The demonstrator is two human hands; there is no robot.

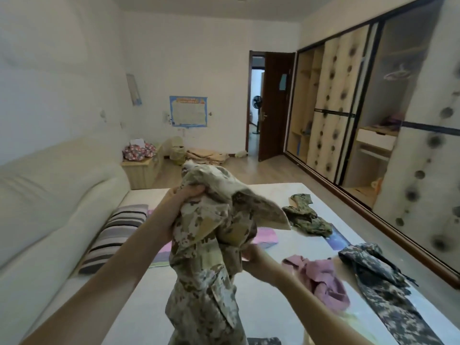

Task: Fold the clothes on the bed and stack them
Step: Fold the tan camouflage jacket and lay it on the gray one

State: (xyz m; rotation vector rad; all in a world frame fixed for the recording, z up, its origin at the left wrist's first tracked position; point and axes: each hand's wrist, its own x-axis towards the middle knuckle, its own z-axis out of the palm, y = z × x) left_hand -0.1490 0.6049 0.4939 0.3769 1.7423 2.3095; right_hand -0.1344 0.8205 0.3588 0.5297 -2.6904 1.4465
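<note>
Garment of tan camouflage cloth (206, 282) is hanging lengthwise below both grips — left hand (184, 199) clenching higher, right hand (255, 260) pinching lower.

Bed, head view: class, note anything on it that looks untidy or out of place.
Three garments lie crumpled on the right side of the bed: a green camouflage garment farthest, a pink garment nearer, a grey camouflage garment at the edge. The left hand and right hand grip a bunched tan camouflage garment.
</note>
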